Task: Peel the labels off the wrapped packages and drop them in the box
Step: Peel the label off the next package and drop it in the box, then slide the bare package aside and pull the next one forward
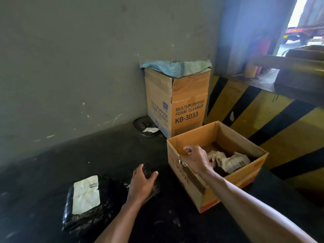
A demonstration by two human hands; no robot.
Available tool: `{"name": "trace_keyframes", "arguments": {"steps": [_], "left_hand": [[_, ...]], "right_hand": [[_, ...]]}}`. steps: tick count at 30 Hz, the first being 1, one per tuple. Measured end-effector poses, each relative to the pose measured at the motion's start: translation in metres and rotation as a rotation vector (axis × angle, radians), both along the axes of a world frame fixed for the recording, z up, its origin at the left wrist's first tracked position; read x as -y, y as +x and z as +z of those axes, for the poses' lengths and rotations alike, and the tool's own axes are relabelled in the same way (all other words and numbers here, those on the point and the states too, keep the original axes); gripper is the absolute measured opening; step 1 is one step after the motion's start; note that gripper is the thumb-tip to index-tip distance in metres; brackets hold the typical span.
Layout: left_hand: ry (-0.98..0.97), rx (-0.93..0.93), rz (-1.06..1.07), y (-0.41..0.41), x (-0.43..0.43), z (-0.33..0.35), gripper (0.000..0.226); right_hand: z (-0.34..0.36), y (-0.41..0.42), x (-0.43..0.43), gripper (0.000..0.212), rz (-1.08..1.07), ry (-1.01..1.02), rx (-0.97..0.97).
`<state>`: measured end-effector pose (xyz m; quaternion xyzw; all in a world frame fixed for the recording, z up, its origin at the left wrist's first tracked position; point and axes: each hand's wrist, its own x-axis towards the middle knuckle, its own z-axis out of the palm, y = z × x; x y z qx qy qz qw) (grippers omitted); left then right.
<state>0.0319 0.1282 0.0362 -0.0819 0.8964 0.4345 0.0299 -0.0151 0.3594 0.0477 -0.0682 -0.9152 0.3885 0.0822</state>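
The right hand [194, 157] reaches over the near-left wall of the open cardboard box [249, 174], which sits on the black worktop [35, 181] at about 3 o'clock from the centre of view. Its fingers [188, 149] are loosely spread and released, with nothing visibly pinched between them. Inside the box, just beside that hand at its 3 o'clock, lie crumpled peeled labels [229, 161] against the dark bottom.

The left hand [142, 184] lies palm down on a black-wrapped package [154, 187] at roughly 6 o'clock. Its fingers [137, 170] are splayed over the wrap, pressing on it rather than clenched around it. This package shows no label on the part that can be seen.

At 8 o'clock, just beside that package, a 2nd black-wrapped package [82, 214] lies flat on the worktop with a creased white label [86, 194] still stuck to its top face. Neither hand touches it.

At 12 o'clock, against the grey wall [70, 67], stands a taller carton [177, 104] printed "MULTI-PURPOSE FOAM CLEANER KB-3033", lined with a pale blue-green bag [175, 66] folded over its rim. At its 8 o'clock a dark round object [140, 122] rests on the worktop with a scrap of white paper [150, 129] on it. A yellow-and-black striped barrier [263, 116] runs along the right side behind the open box.
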Motion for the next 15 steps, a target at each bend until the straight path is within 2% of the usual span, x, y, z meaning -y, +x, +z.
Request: {"name": "trace_keyframes", "arguments": {"steps": [8,15], "left_hand": [[0.102,0.076,0.134,0.005,0.025,-0.022,0.085],[0.229,0.147,0.29,0.001,0.041,-0.052,0.083]], "right_hand": [[-0.014,-0.002,0.039,0.032,0.12,-0.014,0.078],[-0.044,-0.008,0.077,0.062,0.165,-0.078,0.223]]}}
